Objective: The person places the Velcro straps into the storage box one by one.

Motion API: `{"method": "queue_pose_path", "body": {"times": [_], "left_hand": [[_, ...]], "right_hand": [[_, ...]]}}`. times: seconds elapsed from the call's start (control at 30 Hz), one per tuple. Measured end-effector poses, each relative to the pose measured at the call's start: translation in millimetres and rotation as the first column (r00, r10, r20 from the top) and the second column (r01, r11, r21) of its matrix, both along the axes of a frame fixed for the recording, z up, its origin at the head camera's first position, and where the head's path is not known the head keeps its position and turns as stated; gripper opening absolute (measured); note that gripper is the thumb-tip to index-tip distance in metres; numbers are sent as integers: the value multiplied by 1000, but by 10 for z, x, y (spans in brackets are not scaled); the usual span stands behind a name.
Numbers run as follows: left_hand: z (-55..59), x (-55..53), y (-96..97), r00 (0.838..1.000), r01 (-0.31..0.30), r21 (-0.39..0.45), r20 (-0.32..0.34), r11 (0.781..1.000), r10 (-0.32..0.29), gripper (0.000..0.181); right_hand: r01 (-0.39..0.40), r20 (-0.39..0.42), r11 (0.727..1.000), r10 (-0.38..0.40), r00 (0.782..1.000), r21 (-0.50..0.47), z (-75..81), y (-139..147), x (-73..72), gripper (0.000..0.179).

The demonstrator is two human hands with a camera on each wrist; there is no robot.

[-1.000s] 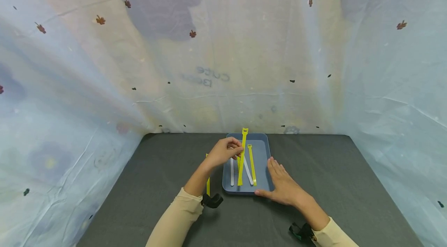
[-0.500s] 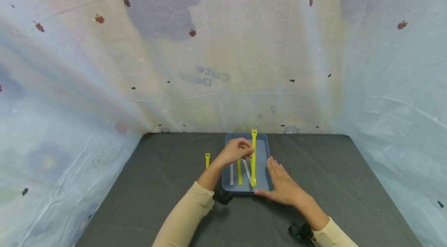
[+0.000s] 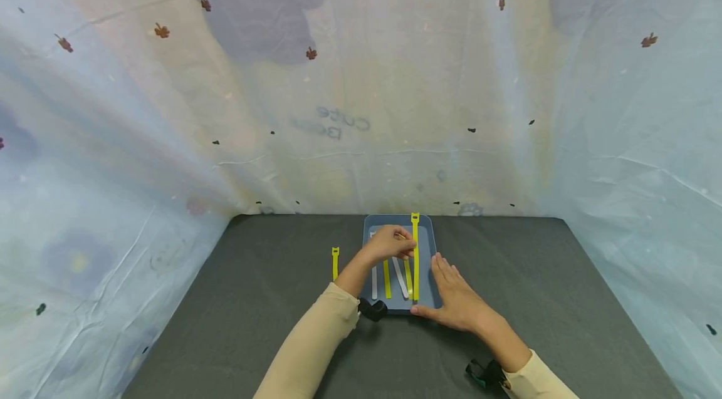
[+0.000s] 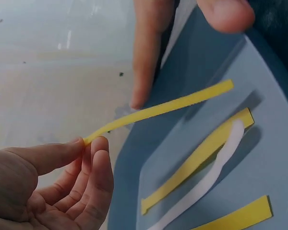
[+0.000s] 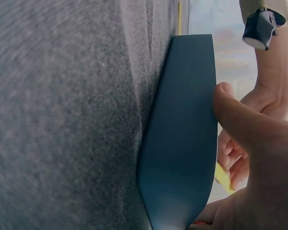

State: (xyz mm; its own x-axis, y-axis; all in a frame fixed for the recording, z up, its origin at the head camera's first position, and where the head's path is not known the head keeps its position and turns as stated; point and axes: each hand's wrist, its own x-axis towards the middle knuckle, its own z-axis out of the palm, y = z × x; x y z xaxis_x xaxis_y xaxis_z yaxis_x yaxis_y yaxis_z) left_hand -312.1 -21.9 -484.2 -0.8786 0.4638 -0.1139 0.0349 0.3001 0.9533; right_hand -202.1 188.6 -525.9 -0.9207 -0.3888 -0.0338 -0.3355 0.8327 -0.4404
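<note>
In the head view my left hand [image 3: 389, 243] pinches a yellow strap-style cable tie [image 3: 416, 274] over the right part of a blue-grey tray [image 3: 427, 283]. The left wrist view shows the tie [image 4: 168, 105] gripped between thumb and fingertips, its free end raised above the tray floor. Below it lie yellow cable ties [image 3: 387, 280] and white cable ties [image 3: 400, 279], partly hidden by my left hand and wrist. My right hand [image 3: 459, 302] rests against the tray's near right corner, fingers straight along the side. Its thumb [image 5: 230, 105] touches the rim in the right wrist view.
Another yellow cable tie [image 3: 335, 261] lies on the dark cloth-covered table [image 3: 271, 299], left of the tray, partly behind my left forearm. A patterned curtain [image 3: 361, 86] hangs behind the table's far edge and along both sides.
My left hand has carried the yellow cable tie rightward across the tray, past the other ties, and slightly lower. My right hand has stayed at the tray's corner.
</note>
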Motion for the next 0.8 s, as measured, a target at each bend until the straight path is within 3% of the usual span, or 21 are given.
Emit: {"method": "queue_pose_path", "body": {"times": [0.4, 0.8], "left_hand": [[-71, -119, 122, 998, -52, -86, 30, 995, 55, 13], [-119, -66, 242, 988, -133, -193, 56, 972, 146, 10]], "right_hand": [[-17, -25, 1000, 17, 1000, -21, 29, 19, 1, 130], [-15, -14, 999, 14, 1000, -29, -11, 28, 9, 130]]}}
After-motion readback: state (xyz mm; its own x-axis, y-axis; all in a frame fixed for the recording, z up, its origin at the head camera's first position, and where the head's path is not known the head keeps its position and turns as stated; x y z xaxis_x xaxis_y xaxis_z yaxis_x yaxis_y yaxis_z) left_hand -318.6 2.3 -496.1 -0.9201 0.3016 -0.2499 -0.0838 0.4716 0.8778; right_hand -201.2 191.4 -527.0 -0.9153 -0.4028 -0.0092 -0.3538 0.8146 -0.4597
